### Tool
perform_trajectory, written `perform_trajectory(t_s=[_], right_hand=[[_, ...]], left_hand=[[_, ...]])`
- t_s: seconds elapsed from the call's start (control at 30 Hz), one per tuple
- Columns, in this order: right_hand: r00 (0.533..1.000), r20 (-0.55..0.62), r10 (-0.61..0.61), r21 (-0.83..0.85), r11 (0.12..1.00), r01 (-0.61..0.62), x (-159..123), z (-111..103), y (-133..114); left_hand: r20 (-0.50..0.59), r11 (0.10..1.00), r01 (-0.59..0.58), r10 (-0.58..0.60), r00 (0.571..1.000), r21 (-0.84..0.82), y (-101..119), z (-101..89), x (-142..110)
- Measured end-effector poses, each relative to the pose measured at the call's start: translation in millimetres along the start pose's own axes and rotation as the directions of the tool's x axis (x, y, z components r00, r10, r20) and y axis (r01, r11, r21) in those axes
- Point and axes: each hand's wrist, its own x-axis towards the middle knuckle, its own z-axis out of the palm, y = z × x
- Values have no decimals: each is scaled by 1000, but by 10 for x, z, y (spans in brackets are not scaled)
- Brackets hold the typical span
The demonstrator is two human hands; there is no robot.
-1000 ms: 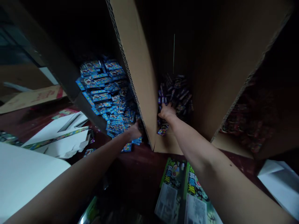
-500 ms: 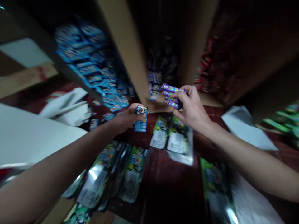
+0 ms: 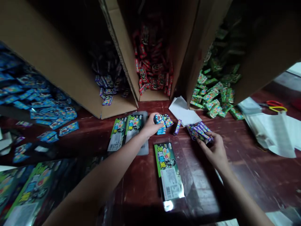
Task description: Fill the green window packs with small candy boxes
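Observation:
My left hand is closed around a small stack of blue candy packs, low over the dark red table. My right hand has its thumb and fingers on the near edge of a bunch of purple candy packs, farther right. Between the two lies a single purple candy pack. Just below, a clear plastic package with a green and black printed card rests flat. Two similar carded packages lie left of my left hand, partly covered by my forearm.
Open cardboard boxes stand along the back, holding blue packs, purple packs, red packs and green packs. White paper lies before them. Scissors with red and yellow handles sit at right, near white sheets. More carded packages fill the lower left.
The view has swung right. My right hand has brought the purple packs down to the table on the right. My left hand still has the blue packs.

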Motion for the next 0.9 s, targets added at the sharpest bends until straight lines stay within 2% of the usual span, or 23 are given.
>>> perform_trajectory(t_s=[0.13, 0.23, 0.3, 0.33, 0.37, 0.4, 0.47, 0.5, 0.53, 0.6, 0.7, 0.77, 0.8, 0.9], right_hand=[[998, 64, 23, -86, 996, -18, 105, -121, 109], [1000, 4, 14, -218, 976, -13, 252, -146, 55], [999, -9, -53, -332, 942, 47, 341, -117, -113], [993, 42, -108, -365, 924, 116, 389, -82, -232], [975, 145, -170, -366, 906, 213, 448, -30, -363], [929, 286, -234, -336, 884, 326, 522, 42, -498], [764, 565, -311, -224, 834, 505, 727, 252, -740], [674, 673, -305, -178, 818, 548, 859, 387, -834], [604, 749, -271, -157, 814, 560, 1004, 535, -908], [510, 839, -188, -154, 819, 553, 1302, 837, -1003], [435, 880, -190, -111, 809, 578, 1641, 1138, -1092], [430, 870, -241, -79, 792, 605, 1714, 1111, -1146], [446, 852, -275, -68, 786, 614, 1693, 1012, -1164], [569, 700, -432, -5, 793, 609, 1398, 448, -1142]], left_hand=[[21, 992, 12, -15, 1000, 127, -74, -71, -18], [2, 970, 3, -4, 1000, 242, -78, -189, -106], [34, 942, -84, 77, 996, 325, -67, -270, -151], [80, 919, -153, 132, 988, 363, -62, -306, -167], [138, 892, -223, 183, 973, 392, -61, -339, -180], [194, 867, -283, 220, 956, 410, -64, -366, -190], [267, 837, -339, 241, 933, 429, -79, -402, -209], [282, 834, -339, 231, 931, 435, -92, -411, -218], [296, 824, -345, 227, 928, 449, -106, -413, -226], [316, 800, -360, 226, 922, 480, -136, -407, -232], [304, 783, -359, 226, 925, 509, -168, -419, -197], [290, 781, -344, 216, 932, 522, -154, -472, -166], [281, 777, -341, 219, 935, 529, -129, -509, -164], [213, 744, -361, 291, 933, 562, 21, -576, -286]])
